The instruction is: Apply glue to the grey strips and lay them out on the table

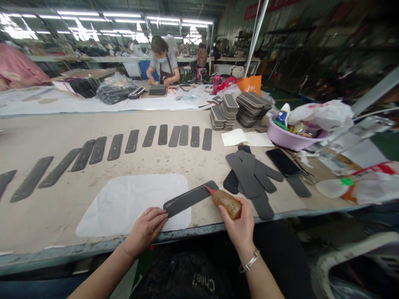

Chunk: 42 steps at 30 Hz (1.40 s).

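Observation:
My right hand (240, 223) is wrapped round a brown glue bottle (229, 202) with a red nozzle. The nozzle's tip touches or hovers just over the far right end of a dark grey rounded strip (190, 199). A shiny line of glue runs along the strip's upper edge. The strip's left end is held by my left hand (149, 224), its fingers together and the thumb hidden. Under the strip lies a white sheet (134, 203). Right of the bottle is a loose pile of similar dark strips (249, 172).
Several glue-streaked strips (114, 147) lie in a row across the table (77, 207). Stacks of pieces (249, 109), a purple basin (288, 139), a phone (283, 162) and a plastic bag (377, 185) stand on the right. A co-worker (163, 62) works across the table.

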Available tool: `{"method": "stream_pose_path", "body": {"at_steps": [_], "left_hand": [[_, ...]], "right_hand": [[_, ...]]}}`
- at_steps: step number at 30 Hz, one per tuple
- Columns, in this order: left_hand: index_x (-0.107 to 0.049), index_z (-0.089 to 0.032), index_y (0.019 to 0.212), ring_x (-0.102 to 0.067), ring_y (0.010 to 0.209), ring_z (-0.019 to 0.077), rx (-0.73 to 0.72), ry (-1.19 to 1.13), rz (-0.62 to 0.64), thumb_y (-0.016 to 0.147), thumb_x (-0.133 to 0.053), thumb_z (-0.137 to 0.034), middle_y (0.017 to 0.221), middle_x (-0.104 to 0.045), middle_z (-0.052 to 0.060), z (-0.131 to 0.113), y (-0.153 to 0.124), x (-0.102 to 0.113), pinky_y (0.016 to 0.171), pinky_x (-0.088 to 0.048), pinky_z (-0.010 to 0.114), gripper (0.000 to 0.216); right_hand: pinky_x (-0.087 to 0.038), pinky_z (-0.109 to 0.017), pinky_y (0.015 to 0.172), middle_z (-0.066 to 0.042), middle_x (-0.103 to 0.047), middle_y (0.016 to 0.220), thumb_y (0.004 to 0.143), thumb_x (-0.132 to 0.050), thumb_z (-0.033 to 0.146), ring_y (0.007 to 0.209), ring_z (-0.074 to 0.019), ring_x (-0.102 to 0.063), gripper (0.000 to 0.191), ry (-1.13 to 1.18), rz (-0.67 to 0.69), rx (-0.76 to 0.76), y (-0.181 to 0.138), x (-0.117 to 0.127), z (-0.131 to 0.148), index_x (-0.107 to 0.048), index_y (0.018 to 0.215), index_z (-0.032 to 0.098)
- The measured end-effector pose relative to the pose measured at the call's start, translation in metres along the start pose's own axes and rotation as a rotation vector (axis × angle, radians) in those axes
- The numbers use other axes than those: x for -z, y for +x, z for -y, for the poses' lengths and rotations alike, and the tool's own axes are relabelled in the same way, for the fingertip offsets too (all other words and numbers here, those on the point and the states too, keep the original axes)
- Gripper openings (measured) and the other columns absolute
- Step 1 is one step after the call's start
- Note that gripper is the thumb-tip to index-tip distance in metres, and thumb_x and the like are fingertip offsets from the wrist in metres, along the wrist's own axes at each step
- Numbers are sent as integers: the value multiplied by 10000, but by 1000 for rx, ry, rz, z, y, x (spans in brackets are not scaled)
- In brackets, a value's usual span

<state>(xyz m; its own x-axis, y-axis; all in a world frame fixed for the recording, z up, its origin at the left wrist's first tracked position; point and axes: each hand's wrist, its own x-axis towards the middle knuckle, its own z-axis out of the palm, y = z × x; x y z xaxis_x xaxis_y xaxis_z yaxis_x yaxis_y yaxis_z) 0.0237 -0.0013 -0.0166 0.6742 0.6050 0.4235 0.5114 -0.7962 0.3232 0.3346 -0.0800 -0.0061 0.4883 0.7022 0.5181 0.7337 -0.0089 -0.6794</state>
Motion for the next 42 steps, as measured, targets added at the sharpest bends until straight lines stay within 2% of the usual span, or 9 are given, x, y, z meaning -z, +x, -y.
{"method": "stream_pose_path", "body": {"at_steps": [4, 8, 10, 13, 18, 22, 27, 34, 42], "left_hand": [[-628, -170, 1060, -559, 949, 174, 6, 3, 4, 892, -517, -153, 1030, -623, 84, 1, -2, -1, 847, -514, 328, 202], [-635, -170, 1044, -563, 947, 177, 29, 5, 10, 900, -504, -172, 1022, -626, 87, 0, -2, -1, 854, -517, 334, 194], [-635, -172, 1044, -562, 947, 177, 41, 0, 19, 904, -499, -176, 1011, -626, 86, -2, -1, 0, 857, -517, 336, 195], [-628, -168, 1053, -556, 944, 175, 45, -8, 21, 900, -507, -168, 992, -628, 82, -4, 0, 1, 853, -516, 333, 195], [-623, -164, 1058, -558, 914, 172, 39, -12, 20, 902, -504, -165, 962, -633, 78, -7, 2, 3, 818, -516, 331, 196], [-629, -175, 1047, -565, 907, 168, 31, -15, 48, 915, -474, -168, 968, -631, 78, -7, 2, 4, 809, -513, 335, 204], [-612, -174, 1069, -559, 920, 163, 45, -30, 42, 906, -491, -144, 985, -625, 70, -5, 1, 2, 826, -508, 322, 205], [-637, -172, 1030, -572, 905, 165, 46, -6, 16, 904, -502, -174, 970, -634, 77, -5, 2, 2, 817, -518, 321, 184], [-641, -173, 1044, -579, 918, 166, 14, 4, -8, 894, -513, -164, 1002, -635, 81, -2, 2, 1, 836, -520, 324, 197]], "right_hand": [[-469, -382, 855, -95, -561, 1034, 771, -691, 441, 944, -233, -554, 500, -56, -70, -12, 5, 6, -9, -504, 1139, 159], [-467, -401, 850, -101, -559, 1026, 765, -695, 440, 942, -244, -551, 493, -6, -64, -5, 0, 9, -2, -509, 1122, 156], [-479, -391, 828, -96, -553, 1033, 760, -700, 435, 927, -238, -557, 489, 112, -18, -49, -6, 6, 7, -501, 1114, 163], [-503, -372, 800, -95, -545, 1057, 765, -696, 410, 913, -226, -569, 488, 309, 125, -122, -18, -3, 24, -478, 1130, 172], [-493, -398, 851, -97, -539, 1064, 775, -684, 374, 963, -232, -549, 460, 397, 355, -98, -34, -20, 46, -470, 1134, 179], [-480, -395, 869, -84, -531, 1066, 777, -686, 356, 983, -226, -534, 450, 393, 403, -48, -38, -23, 53, -462, 1133, 196], [-489, -365, 840, -63, -543, 1033, 771, -692, 352, 932, -209, -552, 440, 364, 423, -47, -39, -13, 53, -471, 1120, 203], [-503, -363, 799, -67, -573, 1001, 761, -691, 394, 884, -218, -574, 444, 271, 352, -113, -34, 6, 35, -492, 1103, 192], [-485, -389, 803, -80, -581, 994, 731, -693, 494, 873, -240, -573, 488, 25, 25, -161, -5, 31, 0, -536, 1065, 174]]}}
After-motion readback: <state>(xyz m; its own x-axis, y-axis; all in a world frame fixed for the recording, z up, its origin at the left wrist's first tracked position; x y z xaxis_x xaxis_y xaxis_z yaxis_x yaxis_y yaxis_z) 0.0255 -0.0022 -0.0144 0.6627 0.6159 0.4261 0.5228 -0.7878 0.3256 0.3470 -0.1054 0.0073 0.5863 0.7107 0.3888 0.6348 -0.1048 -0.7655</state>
